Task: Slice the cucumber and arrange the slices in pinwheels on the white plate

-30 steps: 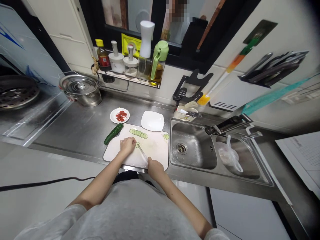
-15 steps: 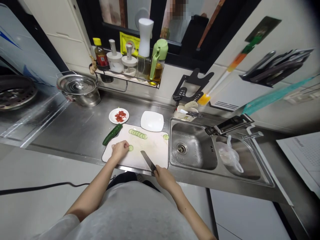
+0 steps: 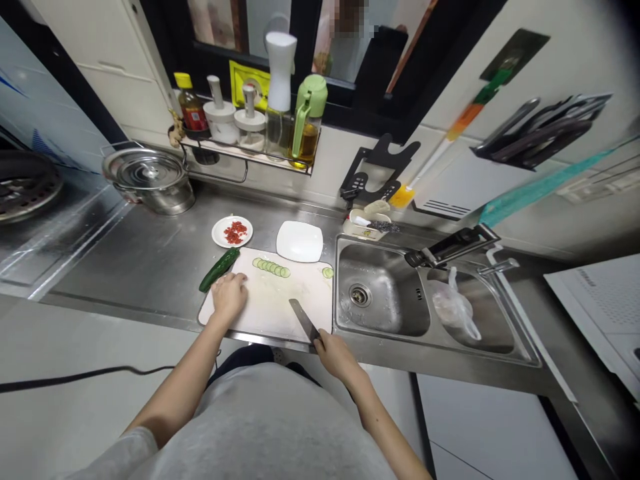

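Observation:
My right hand (image 3: pixel 334 352) grips a kitchen knife (image 3: pixel 303 320) by its handle, and the blade points up and left over the white cutting board (image 3: pixel 270 313). My left hand (image 3: pixel 229 297) is over the board's left side with its fingers curled; whatever they hold, if anything, is hidden. Just beside it, a dark green cucumber (image 3: pixel 219 269) lies across the board's left edge. A row of overlapping cucumber slices (image 3: pixel 271 267) rests near the board's far edge. At the far right corner sits a small piece of cut cucumber (image 3: pixel 327 273).
Behind the board stand a plate of chopped red pieces (image 3: pixel 218 233) and a white square dish (image 3: pixel 300 241). To the right is a steel sink (image 3: pixel 385 287) with a plastic bag (image 3: pixel 453 307) in its second basin. A lidded pot (image 3: pixel 173 193) stands at the back left.
My left hand has moved left, toward the cucumber. The single slice that was at its fingertips no longer shows on the board. My right hand with the knife has shifted slightly right.

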Motion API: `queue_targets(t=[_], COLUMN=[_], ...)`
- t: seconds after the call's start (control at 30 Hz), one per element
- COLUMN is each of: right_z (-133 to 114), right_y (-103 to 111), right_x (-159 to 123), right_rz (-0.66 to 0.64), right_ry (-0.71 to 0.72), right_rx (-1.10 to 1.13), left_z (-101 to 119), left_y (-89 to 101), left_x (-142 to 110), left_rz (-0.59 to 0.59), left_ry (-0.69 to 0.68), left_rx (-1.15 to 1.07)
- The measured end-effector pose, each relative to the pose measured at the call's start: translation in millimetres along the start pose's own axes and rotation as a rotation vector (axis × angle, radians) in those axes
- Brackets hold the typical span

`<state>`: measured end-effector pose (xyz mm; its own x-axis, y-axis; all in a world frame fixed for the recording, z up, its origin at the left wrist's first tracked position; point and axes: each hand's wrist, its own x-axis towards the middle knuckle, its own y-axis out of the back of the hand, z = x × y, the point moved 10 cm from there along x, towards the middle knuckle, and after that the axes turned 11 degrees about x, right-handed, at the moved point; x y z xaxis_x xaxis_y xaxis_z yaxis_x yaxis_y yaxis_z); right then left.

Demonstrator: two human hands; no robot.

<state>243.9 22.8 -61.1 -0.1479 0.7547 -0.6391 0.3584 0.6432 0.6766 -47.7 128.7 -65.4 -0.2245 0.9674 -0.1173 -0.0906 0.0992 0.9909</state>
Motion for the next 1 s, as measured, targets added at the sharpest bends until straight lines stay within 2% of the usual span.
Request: queue_targets(t=[0.07, 0.2, 0.27, 0.37, 0.5, 0.73, 0.87, 1.0], right_z=[-0.2, 0.2, 1.0, 2.3, 3.6, 1.0, 1.1, -3.4], right_y=[1.2, 1.8, 0.9, -1.1, -1.8, -0.9, 0.2, 2.1], right_x=[-0.1, 0.7, 1.1, 0.4, -1.7, 0.6, 1.0, 0.5], right_rz=[0.011, 0.019, 0.021, 0.026, 0.038, 0.055, 0.050, 0.038], right_ry=[-0.001, -0.009, -0.013, -0.016, -0.030, -0.014, -0.023, -0.008], right_rx=[-0.003, -0.002, 0.006, 0.019, 0.034, 0.030, 0.026, -0.003], left_z=[31.7, 84.5, 99.8, 110.3, 117.5, 120.4, 97.4, 66.9], left_y=[-4.1, -11.4, -14.3, -17.3, -18.2, -17.6, -27.2, -41.1], left_x=[6.3, 23.4, 30.9, 38.0, 40.8, 42.6, 42.9, 35.9], left_rz=[-0.016, -0.036, -0.032, -0.019, -0.007, -0.049, -0.166, -0.335], left_ry=[-0.082, -0.163, -0.178, -0.202, -0.270, -0.271, -0.193, -0.168], left_rx=[-0.081, -0.130, -0.114, -0.079, -0.074, -0.238, -0.383, -0.394])
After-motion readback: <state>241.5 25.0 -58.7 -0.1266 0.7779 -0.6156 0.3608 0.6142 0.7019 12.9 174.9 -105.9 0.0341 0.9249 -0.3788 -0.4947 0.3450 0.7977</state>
